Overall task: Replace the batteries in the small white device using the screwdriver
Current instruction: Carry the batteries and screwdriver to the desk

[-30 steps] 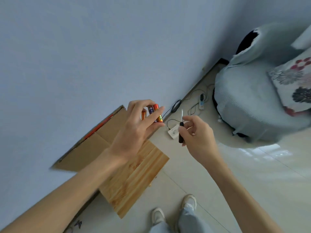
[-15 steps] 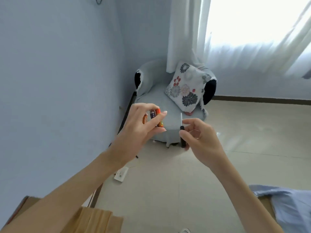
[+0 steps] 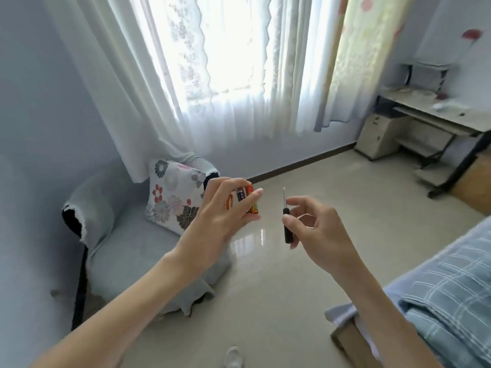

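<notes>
My left hand is raised at chest height and closed around several small batteries, orange and purple, held between fingers and thumb. My right hand, a little to the right and apart from the left, pinches a small screwdriver with a black handle; its thin metal tip points up. A small white object lies far off on the desk at the right, too blurred to identify.
A grey armchair with a flowered cushion stands at the left under the curtained window. A bed with a blue checked cover fills the lower right. Glossy tiled floor lies between them.
The view has swung up and to the right, from the wall corner and floor to the window and desk. Both hands keep the same hold on batteries and screwdriver.
</notes>
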